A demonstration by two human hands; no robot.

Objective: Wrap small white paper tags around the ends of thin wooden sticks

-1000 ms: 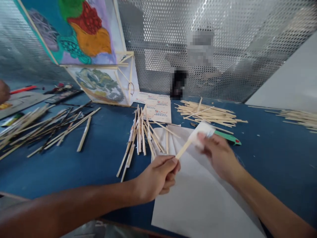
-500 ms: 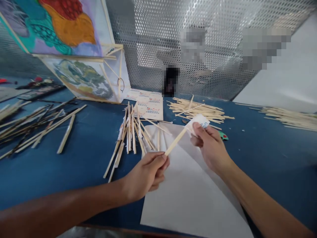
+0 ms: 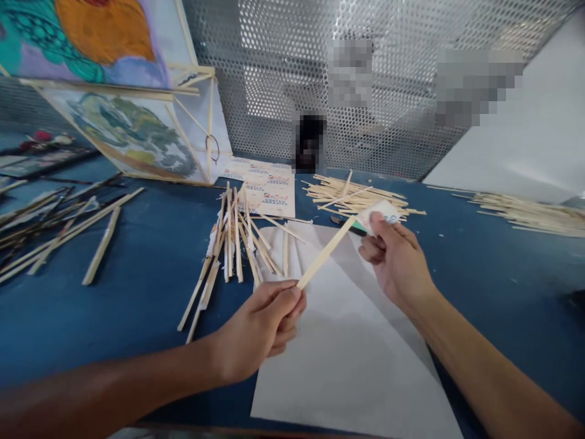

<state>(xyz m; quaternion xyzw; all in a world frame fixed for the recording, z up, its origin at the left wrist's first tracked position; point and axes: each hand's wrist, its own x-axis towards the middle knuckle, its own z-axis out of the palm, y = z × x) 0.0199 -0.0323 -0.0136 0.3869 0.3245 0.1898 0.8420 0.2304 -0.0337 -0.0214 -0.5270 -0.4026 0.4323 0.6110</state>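
Observation:
Between my hands a thin, pale wooden stick (image 3: 326, 251) slants up to the right, above a white sheet of paper (image 3: 347, 372). My left hand (image 3: 269, 323) is closed around its lower end. A folded piece of sandpaper (image 3: 381, 213), white with blue print on its back, is pinched in my right hand (image 3: 395, 256) at the stick's upper end. Whether the sandpaper wraps fully round the stick is hidden by my fingers. Just behind the right hand lies a green and black tool (image 3: 354, 225), partly covered.
A heap of sticks with paper scraps (image 3: 235, 238) lies left of the sheet. Behind it are printed sandpaper sheets (image 3: 269, 192). More sticks (image 3: 361, 195) lie at the back, others (image 3: 525, 212) far right. Painted panels on a frame (image 3: 137, 137) stand at left before a perforated metal screen (image 3: 269, 73).
My right hand with the sandpaper has slid outward along the stick, baring more of it. The left hand keeps its grip. The whole view has shifted slightly.

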